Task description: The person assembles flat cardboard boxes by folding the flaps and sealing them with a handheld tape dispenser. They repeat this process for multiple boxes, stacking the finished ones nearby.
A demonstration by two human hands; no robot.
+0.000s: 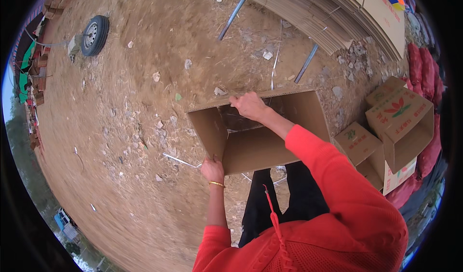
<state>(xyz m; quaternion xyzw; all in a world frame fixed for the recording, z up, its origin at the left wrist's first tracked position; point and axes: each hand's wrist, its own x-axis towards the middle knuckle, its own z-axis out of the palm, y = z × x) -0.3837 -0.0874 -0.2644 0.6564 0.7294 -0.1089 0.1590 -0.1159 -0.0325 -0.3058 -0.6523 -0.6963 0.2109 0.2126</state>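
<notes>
Gripping an open cardboard box (pixel 260 137) over bare dirt ground (pixel 144 103), I pinch its near corner with my left hand (pixel 212 170) and its far rim with my right hand (pixel 248 105).

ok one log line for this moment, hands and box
left hand: grips near lower corner of cardboard box | right hand: grips far top edge | box: open, held above dirt ground

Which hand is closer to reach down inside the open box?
The right hand, probably. It rests on the far top edge of the cardboard box, right above the opening. The left hand grips the near bottom corner, outside the box.
</notes>
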